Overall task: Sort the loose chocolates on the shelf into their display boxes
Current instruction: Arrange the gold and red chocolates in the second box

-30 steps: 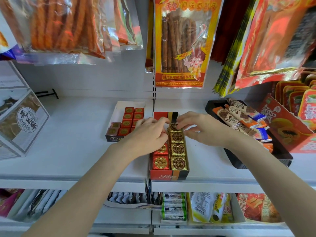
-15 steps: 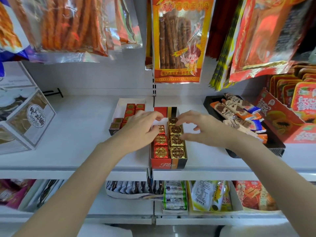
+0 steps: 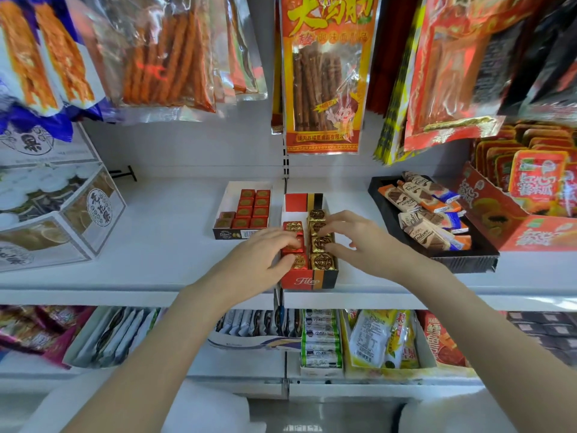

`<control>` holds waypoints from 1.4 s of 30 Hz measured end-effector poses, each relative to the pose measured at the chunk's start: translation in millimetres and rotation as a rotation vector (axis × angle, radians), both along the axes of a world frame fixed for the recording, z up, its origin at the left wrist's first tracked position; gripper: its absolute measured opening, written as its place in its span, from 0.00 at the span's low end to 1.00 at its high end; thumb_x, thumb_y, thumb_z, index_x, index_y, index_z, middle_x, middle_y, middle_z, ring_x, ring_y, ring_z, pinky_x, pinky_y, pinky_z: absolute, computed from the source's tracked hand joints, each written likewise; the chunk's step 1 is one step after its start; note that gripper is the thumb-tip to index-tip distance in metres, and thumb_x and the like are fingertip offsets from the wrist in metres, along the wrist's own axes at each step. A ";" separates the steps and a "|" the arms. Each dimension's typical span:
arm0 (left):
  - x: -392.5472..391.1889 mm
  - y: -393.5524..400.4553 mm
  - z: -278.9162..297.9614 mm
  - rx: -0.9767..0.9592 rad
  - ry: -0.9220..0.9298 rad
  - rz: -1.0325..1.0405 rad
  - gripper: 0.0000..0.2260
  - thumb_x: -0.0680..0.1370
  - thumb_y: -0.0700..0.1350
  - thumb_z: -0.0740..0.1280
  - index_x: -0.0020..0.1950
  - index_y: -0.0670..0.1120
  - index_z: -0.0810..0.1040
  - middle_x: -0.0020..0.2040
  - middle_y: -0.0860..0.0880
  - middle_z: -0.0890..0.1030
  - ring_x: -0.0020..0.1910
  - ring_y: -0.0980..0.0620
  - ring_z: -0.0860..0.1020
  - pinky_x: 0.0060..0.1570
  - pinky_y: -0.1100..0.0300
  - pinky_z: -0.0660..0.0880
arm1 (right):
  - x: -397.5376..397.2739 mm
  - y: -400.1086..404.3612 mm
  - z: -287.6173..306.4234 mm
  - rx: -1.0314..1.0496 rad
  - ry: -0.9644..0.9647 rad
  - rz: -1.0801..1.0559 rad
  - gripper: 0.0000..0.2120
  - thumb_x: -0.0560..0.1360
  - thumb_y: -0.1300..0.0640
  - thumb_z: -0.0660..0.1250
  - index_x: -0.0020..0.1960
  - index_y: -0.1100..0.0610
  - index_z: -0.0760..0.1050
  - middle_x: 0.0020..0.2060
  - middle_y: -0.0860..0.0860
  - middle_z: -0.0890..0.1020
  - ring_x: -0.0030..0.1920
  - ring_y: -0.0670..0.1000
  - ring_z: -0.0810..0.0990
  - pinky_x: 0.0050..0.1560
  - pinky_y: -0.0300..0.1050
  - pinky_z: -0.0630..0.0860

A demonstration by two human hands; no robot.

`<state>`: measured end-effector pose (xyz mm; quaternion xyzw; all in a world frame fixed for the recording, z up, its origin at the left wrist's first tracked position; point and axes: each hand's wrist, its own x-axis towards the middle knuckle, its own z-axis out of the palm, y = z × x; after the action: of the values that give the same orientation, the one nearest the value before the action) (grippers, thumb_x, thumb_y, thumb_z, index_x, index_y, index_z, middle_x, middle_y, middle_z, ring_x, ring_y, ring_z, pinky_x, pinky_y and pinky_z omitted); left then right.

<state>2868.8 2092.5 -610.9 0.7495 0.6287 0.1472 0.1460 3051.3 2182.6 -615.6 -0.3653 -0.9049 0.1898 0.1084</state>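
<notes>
A red, gold and black display box (image 3: 312, 280) stands at the front middle of the white shelf (image 3: 162, 245). Its left column holds red-wrapped chocolates (image 3: 293, 228) and its right column gold-wrapped chocolates (image 3: 323, 262). My left hand (image 3: 260, 260) lies over the red column, fingertips touching the front red pieces. My right hand (image 3: 354, 237) reaches in from the right, with spread fingers touching the gold pieces in the middle of that column. Neither hand lifts a piece.
Behind and to the left, a white box (image 3: 232, 198) holds small red and brown squares. A black tray (image 3: 462, 260) of wrapped bars is at the right, with a red carton (image 3: 512, 220) beyond it. Snack bags (image 3: 324, 73) hang overhead. Grey boxes (image 3: 62, 220) stand at the left.
Both hands have slid from the back of the display box toward its front along the two columns. The back red chocolate, covered before, now shows.
</notes>
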 end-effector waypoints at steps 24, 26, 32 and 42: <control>-9.3 17.1 -5.0 -0.047 0.183 -0.094 0.29 0.70 0.70 0.51 0.66 0.58 0.66 0.75 0.54 0.54 0.73 0.54 0.46 0.71 0.46 0.53 | 15.7 -20.7 6.3 -0.045 0.022 0.112 0.18 0.77 0.47 0.58 0.66 0.48 0.69 0.64 0.47 0.67 0.60 0.45 0.67 0.57 0.34 0.61; -10.2 23.4 -3.1 -0.050 0.249 -0.113 0.34 0.67 0.73 0.46 0.66 0.59 0.66 0.75 0.54 0.52 0.74 0.53 0.43 0.71 0.43 0.49 | 16.1 -16.7 7.2 -0.039 0.005 0.097 0.21 0.76 0.46 0.58 0.68 0.50 0.67 0.66 0.47 0.66 0.64 0.46 0.67 0.56 0.34 0.61; -12.0 40.8 1.8 -0.110 0.404 -0.194 0.30 0.69 0.73 0.47 0.65 0.61 0.67 0.76 0.55 0.47 0.74 0.51 0.37 0.71 0.44 0.42 | 16.8 -10.1 5.2 -0.018 -0.031 0.087 0.23 0.76 0.44 0.58 0.68 0.51 0.66 0.66 0.48 0.66 0.66 0.48 0.65 0.62 0.40 0.66; -12.3 43.0 -5.0 -0.039 0.361 -0.218 0.33 0.68 0.71 0.40 0.64 0.58 0.68 0.74 0.55 0.55 0.74 0.52 0.43 0.70 0.44 0.59 | 12.0 -6.2 5.4 -0.006 -0.036 0.089 0.22 0.76 0.44 0.58 0.66 0.52 0.68 0.63 0.47 0.69 0.62 0.47 0.69 0.61 0.40 0.67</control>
<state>2856.6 2135.5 -616.0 0.8243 0.5625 -0.0181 0.0605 3063.3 2176.3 -610.1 -0.3282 -0.9215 0.1905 0.0826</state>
